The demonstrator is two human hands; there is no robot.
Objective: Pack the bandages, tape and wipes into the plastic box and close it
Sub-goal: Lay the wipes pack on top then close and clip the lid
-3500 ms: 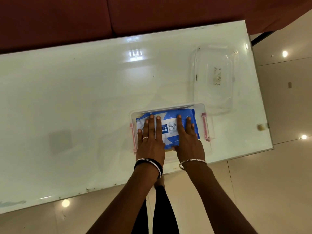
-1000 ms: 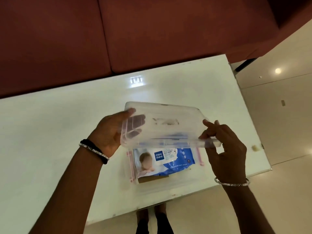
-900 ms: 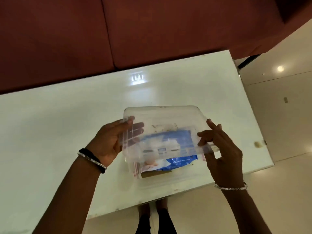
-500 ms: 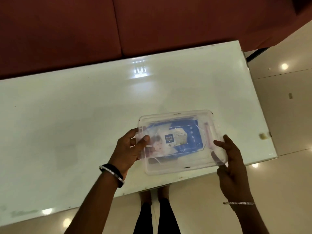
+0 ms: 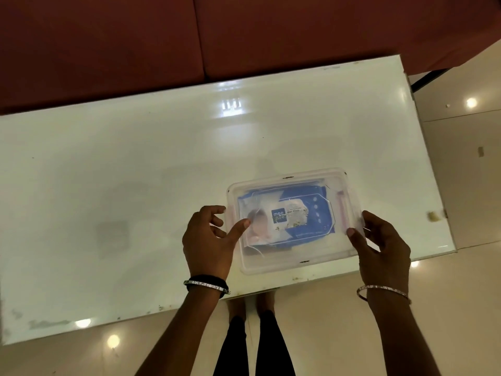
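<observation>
The clear plastic box [image 5: 298, 256] sits near the table's front edge with its clear lid [image 5: 287, 183] lying flat on top. Through the lid shows a blue and white pack of wet wipes [image 5: 287, 217]. Whatever lies under the pack is hidden. My left hand [image 5: 208, 240] is at the box's left end, thumb pressed on the lid, fingers curled by the side. My right hand [image 5: 379, 242] grips the right end beside the pink latch [image 5: 342, 210], thumb on the lid's edge.
The glossy white table [image 5: 135, 185] runs far to the left. Its front edge lies just below the box and its right edge is close by. A dark red sofa [image 5: 189, 36] stands behind the table. My legs [image 5: 254, 337] show below the front edge.
The lid, held tilted above the open box a second ago, has come down flat onto the box. Both hands moved from the lid's ends to the box's ends.
</observation>
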